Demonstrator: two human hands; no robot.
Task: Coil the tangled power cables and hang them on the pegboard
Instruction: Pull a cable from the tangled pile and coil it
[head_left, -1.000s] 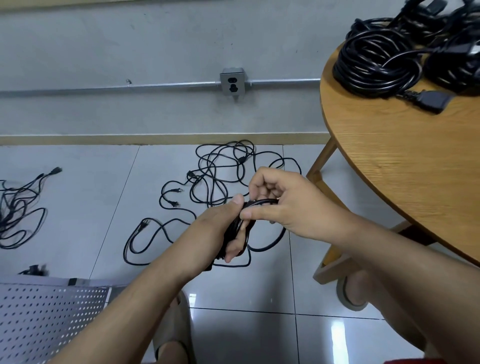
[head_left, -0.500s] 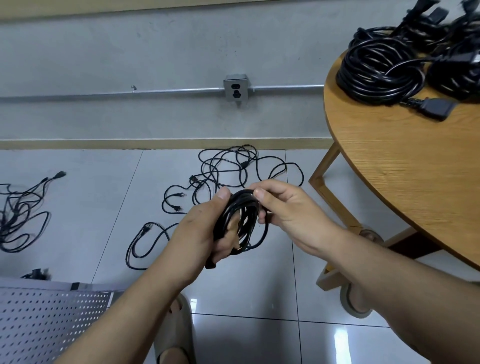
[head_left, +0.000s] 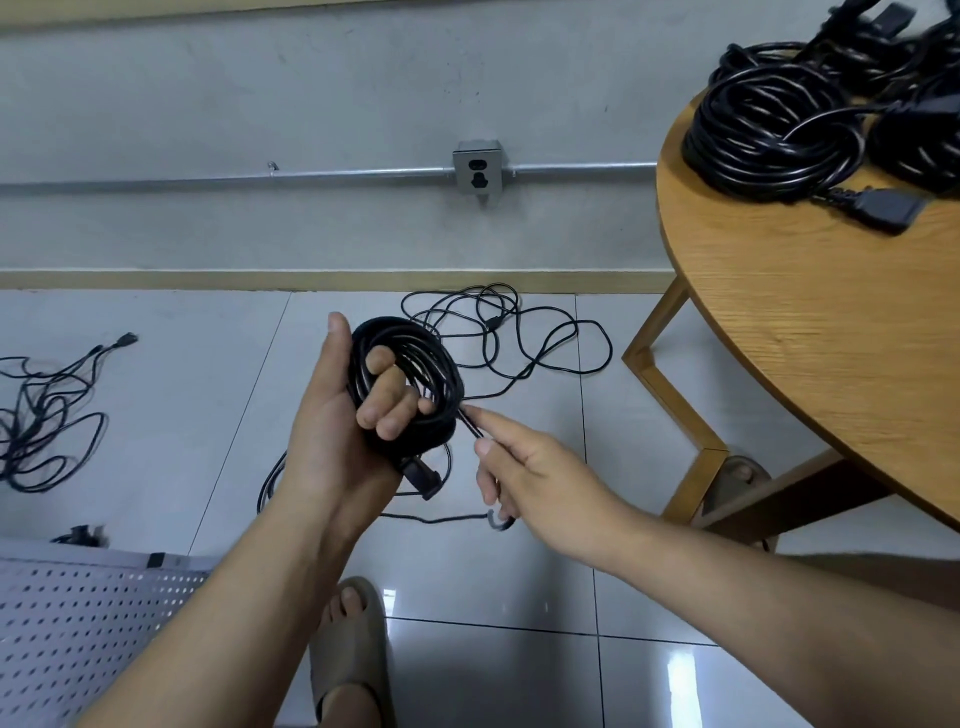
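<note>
A black cable coil (head_left: 402, 332) is hanging in mid-air above the tiled floor (head_left: 519, 675), looped round the fingers (head_left: 390, 410) of a person's left hand (head_left: 332, 415). The hand is gripping the coil firmly, with its fingers curling through the centre and its thumb pointing up along the coil's left edge. A black plug (head_left: 418, 475) is dangling just beneath the coil, beside the left wrist.

From the coil's lower right side a loose tail (head_left: 470, 423) is running straight into the right hand (head_left: 530, 467), just beside the coil. That hand is pinching the tail between thumb and forefinger, with the other fingers curling around it. A curl of the strand is emerging below the fist and trailing left over the tiles.

Behind the coil, a loose cable (head_left: 550, 338) is sprawling on the floor near the baseboard. Another tangle (head_left: 47, 415) is lying well apart at the left edge. A perforated grey pegboard (head_left: 78, 623) is lying at the lower left, near a sandalled foot (head_left: 348, 654).

To the right, a round wooden table (head_left: 805, 338) is carrying several finished coils (head_left: 769, 130), one with its connector (head_left: 883, 210) resting on the wood. On the grey wall a metal outlet box (head_left: 477, 166) is sitting on a conduit pipe (head_left: 311, 176).
</note>
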